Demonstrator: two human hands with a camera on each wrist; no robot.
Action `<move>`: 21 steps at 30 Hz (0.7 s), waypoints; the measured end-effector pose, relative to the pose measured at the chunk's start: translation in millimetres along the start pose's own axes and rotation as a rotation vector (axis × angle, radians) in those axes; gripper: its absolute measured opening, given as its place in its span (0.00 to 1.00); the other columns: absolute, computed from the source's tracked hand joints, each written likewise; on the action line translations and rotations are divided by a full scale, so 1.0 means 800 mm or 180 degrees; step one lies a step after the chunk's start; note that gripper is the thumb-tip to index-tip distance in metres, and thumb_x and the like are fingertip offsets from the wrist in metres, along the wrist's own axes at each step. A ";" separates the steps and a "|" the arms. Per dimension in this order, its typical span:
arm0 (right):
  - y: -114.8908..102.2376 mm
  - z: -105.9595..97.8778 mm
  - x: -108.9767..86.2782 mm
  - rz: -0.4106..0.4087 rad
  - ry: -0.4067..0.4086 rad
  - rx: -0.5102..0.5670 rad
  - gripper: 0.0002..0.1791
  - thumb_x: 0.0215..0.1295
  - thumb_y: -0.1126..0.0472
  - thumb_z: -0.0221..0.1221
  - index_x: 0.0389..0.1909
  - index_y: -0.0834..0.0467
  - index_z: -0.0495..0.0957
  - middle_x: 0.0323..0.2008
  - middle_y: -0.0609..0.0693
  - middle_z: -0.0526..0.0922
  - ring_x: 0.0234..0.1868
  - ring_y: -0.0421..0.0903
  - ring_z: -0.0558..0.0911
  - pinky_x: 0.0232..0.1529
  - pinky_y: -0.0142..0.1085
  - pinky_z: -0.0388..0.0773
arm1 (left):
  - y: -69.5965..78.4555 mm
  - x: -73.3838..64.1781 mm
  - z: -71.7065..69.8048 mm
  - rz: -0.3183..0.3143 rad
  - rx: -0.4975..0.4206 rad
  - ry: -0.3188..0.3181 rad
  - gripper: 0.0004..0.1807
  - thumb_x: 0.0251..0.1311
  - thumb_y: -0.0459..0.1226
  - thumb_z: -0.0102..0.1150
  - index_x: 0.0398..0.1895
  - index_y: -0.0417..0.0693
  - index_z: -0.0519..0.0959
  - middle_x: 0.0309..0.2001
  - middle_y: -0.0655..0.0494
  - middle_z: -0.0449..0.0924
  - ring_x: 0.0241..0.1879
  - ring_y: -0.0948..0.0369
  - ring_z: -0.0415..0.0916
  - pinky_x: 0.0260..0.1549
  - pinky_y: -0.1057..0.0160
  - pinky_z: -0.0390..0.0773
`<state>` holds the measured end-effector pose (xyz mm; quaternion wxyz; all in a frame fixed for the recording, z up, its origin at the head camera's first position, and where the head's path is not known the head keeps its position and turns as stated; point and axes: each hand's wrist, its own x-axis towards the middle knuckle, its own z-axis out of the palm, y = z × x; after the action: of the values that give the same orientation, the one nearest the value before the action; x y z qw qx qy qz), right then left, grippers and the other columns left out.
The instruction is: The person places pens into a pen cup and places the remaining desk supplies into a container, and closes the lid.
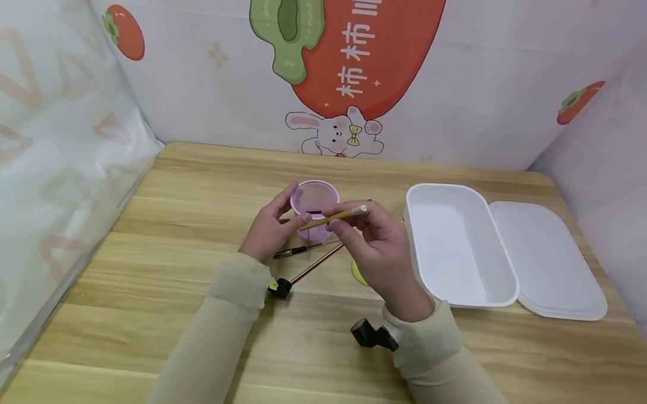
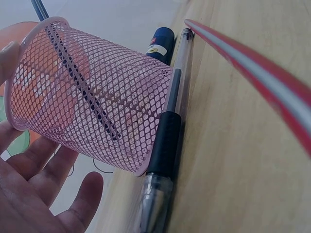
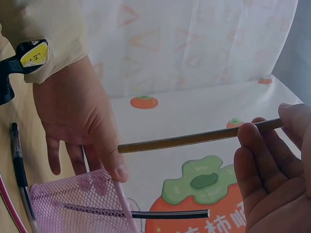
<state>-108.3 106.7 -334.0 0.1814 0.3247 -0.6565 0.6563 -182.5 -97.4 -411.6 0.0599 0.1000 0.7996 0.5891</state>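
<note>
A pink mesh pen holder [image 1: 315, 196] stands on the table. My left hand [image 1: 268, 230] grips its rim, with the thumb along the near side and some fingers spread away. One dark pencil [image 3: 170, 213] leans inside the holder and sticks out past the rim. Between the thumb and fingers of my right hand [image 1: 381, 253] is a yellow-brown pencil [image 3: 180, 141], slanted above the holder's mouth with its far end near my left thumb. Beside the holder's base lies a black-gripped gel pen [image 2: 165, 141]. A red striped stick [image 1: 316, 264] lies nearer to me.
A dark blue tube [image 2: 163, 43] with a label is behind the holder. Something yellow-green [image 1: 357, 273] shows partly under my right hand. To the right sit a white plastic bin [image 1: 453, 251] and its flat lid [image 1: 558, 259]. Printed cloth walls [image 1: 207, 93] enclose the table.
</note>
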 end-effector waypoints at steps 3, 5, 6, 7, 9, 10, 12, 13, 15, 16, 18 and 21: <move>0.000 0.002 0.001 0.0005 -0.0002 -0.0036 0.12 0.58 0.76 0.58 0.43 0.66 0.78 0.42 0.56 0.82 0.41 0.51 0.79 0.42 0.39 0.78 | 0.008 -0.004 -0.001 0.0000 -0.0024 -0.0028 0.40 0.57 0.47 0.61 0.71 0.62 0.53 0.69 0.60 0.56 0.65 0.60 0.60 0.56 0.56 0.70; 0.002 0.003 0.002 -0.0008 -0.0004 -0.0068 0.12 0.57 0.76 0.58 0.43 0.66 0.78 0.42 0.56 0.82 0.43 0.52 0.78 0.44 0.41 0.78 | 0.016 -0.007 -0.002 -0.0011 -0.0046 -0.0037 0.40 0.58 0.44 0.61 0.72 0.59 0.53 0.70 0.57 0.56 0.65 0.58 0.59 0.56 0.55 0.69; 0.002 0.003 0.003 -0.0014 -0.0004 -0.0081 0.13 0.57 0.76 0.59 0.43 0.66 0.78 0.42 0.56 0.82 0.44 0.52 0.79 0.46 0.42 0.77 | 0.021 -0.009 -0.002 -0.0022 -0.0062 -0.0042 0.40 0.58 0.44 0.61 0.72 0.58 0.53 0.70 0.56 0.56 0.65 0.57 0.59 0.56 0.55 0.70; 0.003 0.003 0.003 -0.0015 -0.0007 -0.0096 0.13 0.57 0.76 0.59 0.43 0.66 0.78 0.43 0.56 0.81 0.45 0.53 0.79 0.48 0.43 0.77 | 0.025 -0.011 -0.003 -0.0031 -0.0083 -0.0045 0.40 0.58 0.43 0.61 0.72 0.55 0.53 0.69 0.55 0.56 0.65 0.56 0.59 0.56 0.55 0.70; 0.003 0.003 0.003 -0.0003 -0.0003 -0.0117 0.13 0.57 0.76 0.59 0.43 0.66 0.78 0.43 0.55 0.81 0.47 0.53 0.79 0.50 0.44 0.75 | 0.031 -0.013 -0.003 -0.0061 -0.0114 -0.0047 0.41 0.58 0.43 0.61 0.72 0.53 0.52 0.69 0.54 0.57 0.65 0.56 0.60 0.56 0.55 0.70; 0.003 0.003 0.003 0.0012 0.0000 -0.0127 0.13 0.57 0.75 0.59 0.43 0.66 0.78 0.43 0.55 0.81 0.47 0.53 0.79 0.51 0.44 0.75 | 0.033 -0.014 -0.003 -0.0070 -0.0119 -0.0052 0.40 0.59 0.42 0.61 0.72 0.53 0.52 0.69 0.54 0.57 0.65 0.55 0.60 0.56 0.56 0.69; 0.003 0.003 0.003 0.0059 0.0004 -0.0162 0.12 0.57 0.75 0.60 0.43 0.66 0.78 0.44 0.55 0.81 0.48 0.52 0.79 0.51 0.43 0.75 | 0.036 -0.016 -0.002 -0.0082 -0.0131 -0.0067 0.40 0.59 0.42 0.61 0.72 0.53 0.52 0.69 0.54 0.57 0.65 0.56 0.60 0.56 0.55 0.69; 0.004 0.003 0.003 0.0084 0.0005 -0.0179 0.12 0.57 0.74 0.60 0.44 0.65 0.78 0.44 0.54 0.81 0.48 0.52 0.79 0.51 0.42 0.75 | 0.036 -0.016 -0.002 -0.0079 -0.0134 -0.0069 0.40 0.59 0.42 0.61 0.72 0.53 0.52 0.69 0.54 0.57 0.65 0.55 0.59 0.56 0.55 0.69; 0.005 0.003 0.002 0.0136 0.0027 -0.0223 0.12 0.57 0.73 0.60 0.43 0.65 0.78 0.44 0.53 0.81 0.48 0.51 0.79 0.51 0.41 0.75 | 0.035 -0.015 -0.001 -0.0073 -0.0118 -0.0080 0.40 0.59 0.42 0.61 0.72 0.53 0.52 0.69 0.54 0.57 0.65 0.56 0.59 0.57 0.55 0.69; 0.006 0.003 0.001 0.0166 0.0046 -0.0245 0.12 0.57 0.73 0.60 0.43 0.65 0.78 0.44 0.53 0.81 0.48 0.50 0.79 0.51 0.41 0.75 | 0.035 -0.015 -0.001 -0.0066 -0.0106 -0.0085 0.40 0.59 0.42 0.61 0.72 0.53 0.52 0.69 0.54 0.57 0.65 0.56 0.59 0.57 0.54 0.68; 0.009 0.002 0.000 0.0256 0.0085 -0.0310 0.11 0.58 0.71 0.60 0.43 0.65 0.78 0.45 0.51 0.81 0.49 0.49 0.79 0.51 0.40 0.76 | 0.034 -0.015 -0.001 -0.0051 -0.0098 -0.0087 0.40 0.59 0.43 0.61 0.72 0.53 0.52 0.69 0.53 0.57 0.65 0.56 0.59 0.57 0.54 0.68; 0.015 0.000 -0.001 0.0460 0.0156 -0.0487 0.11 0.59 0.66 0.61 0.44 0.61 0.79 0.44 0.47 0.81 0.47 0.45 0.79 0.46 0.37 0.78 | 0.034 -0.015 -0.001 -0.0017 -0.0074 -0.0093 0.41 0.59 0.43 0.61 0.72 0.51 0.52 0.69 0.52 0.57 0.65 0.55 0.59 0.57 0.54 0.68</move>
<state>-115.4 106.1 -343.7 0.1739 0.2455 -0.7217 0.6234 -168.9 -92.8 -385.8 0.0743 0.1058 0.7920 0.5967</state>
